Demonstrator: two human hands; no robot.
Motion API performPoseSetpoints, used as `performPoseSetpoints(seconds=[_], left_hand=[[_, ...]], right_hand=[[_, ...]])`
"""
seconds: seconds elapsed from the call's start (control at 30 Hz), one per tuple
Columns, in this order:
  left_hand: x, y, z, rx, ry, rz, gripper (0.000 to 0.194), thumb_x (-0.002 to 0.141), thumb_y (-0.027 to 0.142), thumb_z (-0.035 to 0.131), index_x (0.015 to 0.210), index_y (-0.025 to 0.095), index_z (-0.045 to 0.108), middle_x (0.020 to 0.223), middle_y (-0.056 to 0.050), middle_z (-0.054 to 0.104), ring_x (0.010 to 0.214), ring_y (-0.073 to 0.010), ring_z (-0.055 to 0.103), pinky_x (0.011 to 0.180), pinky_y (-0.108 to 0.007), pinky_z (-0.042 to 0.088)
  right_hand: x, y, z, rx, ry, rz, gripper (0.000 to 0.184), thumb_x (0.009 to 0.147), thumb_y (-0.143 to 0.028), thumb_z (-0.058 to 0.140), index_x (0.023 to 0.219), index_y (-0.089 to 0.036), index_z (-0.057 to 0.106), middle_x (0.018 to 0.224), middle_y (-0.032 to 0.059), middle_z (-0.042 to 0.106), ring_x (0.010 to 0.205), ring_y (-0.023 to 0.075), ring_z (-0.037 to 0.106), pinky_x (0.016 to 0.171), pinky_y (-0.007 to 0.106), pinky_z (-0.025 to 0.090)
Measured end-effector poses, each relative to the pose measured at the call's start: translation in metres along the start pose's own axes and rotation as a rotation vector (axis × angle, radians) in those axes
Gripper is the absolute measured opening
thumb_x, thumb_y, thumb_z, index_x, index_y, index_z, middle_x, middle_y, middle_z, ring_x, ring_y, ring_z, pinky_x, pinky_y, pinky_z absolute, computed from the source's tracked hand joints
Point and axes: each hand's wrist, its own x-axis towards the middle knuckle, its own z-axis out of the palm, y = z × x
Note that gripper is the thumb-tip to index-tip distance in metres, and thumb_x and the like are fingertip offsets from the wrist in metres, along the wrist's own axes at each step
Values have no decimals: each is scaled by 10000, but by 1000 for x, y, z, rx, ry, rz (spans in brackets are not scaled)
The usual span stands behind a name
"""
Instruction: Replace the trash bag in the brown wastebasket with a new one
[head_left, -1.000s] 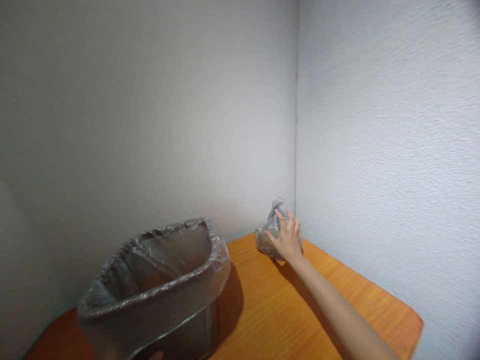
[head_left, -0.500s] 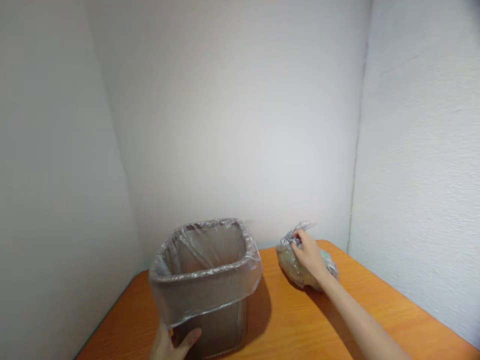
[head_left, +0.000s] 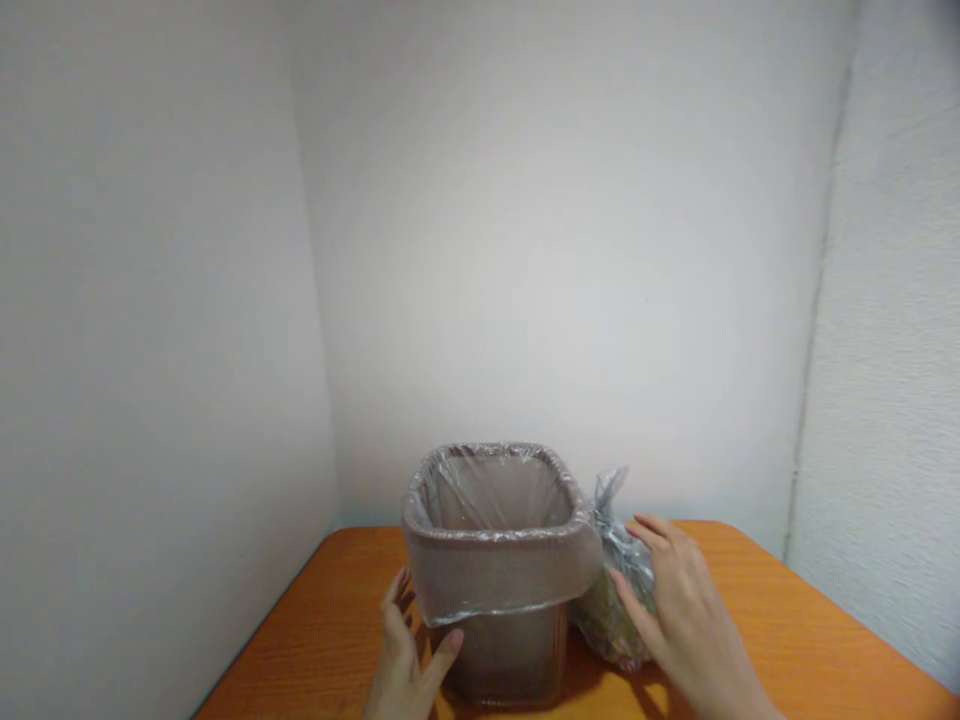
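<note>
A small brown bin (head_left: 501, 640) lined with a clear plastic bag (head_left: 495, 560) stands on an orange wooden table (head_left: 315, 640). My left hand (head_left: 405, 650) rests against the bin's lower left side, thumb and fingers apart around it. A knotted clear plastic bag with brownish contents (head_left: 611, 590) lies right beside the bin on its right. My right hand (head_left: 679, 605) lies over that bag with fingers stretched out, touching it.
White walls close in the table on the left, back and right. The table's bare top stretches to the right of the bag (head_left: 825, 650) and to the left of the bin.
The view swung left, so the bin now sits in the middle. My right hand brought the tied bag from the back corner up against the bin. My left hand stays on the bin.
</note>
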Motion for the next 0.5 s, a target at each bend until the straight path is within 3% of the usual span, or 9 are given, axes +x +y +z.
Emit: performPoseSetpoints(seconds=[0.1,0.17,0.23,0.33,0.5], left_hand=[[2,5,-10,265,174,322,520,869,328,658,1261,239,328,1450,-164,374,1359,-311,438,1128,-567,379],[5,10,-16,431,195,484,301,908,260,584,1156,239,413,1366,-141,416,1292,-309,477,1064,-566,437],[10,15,-23,554,192,546,137,940,225,509,1076,234,501,1279,-120,449,1220,-299,503,1018,-547,465],[18,25,-34,644,208,622,97,955,213,485,999,237,568,1209,-89,476,1147,-265,515,986,-475,465],[36,47,-52,639,209,886,75,943,207,526,996,242,566,1089,-56,601,1055,-243,548,935,-401,399]], right_hand=[[-15,-8,1,-1,74,-214,400,874,-236,635,1245,-257,487,1274,125,530,1197,307,518,1004,491,444],[-18,-14,6,-64,92,-290,419,858,-202,649,1247,-282,516,1229,101,565,1147,292,541,974,460,452],[-14,-19,10,-127,80,-317,402,861,-184,627,1241,-292,552,1190,90,597,1113,285,546,971,446,437],[-1,-25,10,-129,93,-348,296,870,-132,572,1109,-296,625,1107,61,634,1053,258,541,958,409,410],[23,-31,0,51,195,-361,154,885,-157,595,984,-265,641,1043,43,640,999,246,530,909,406,375]])
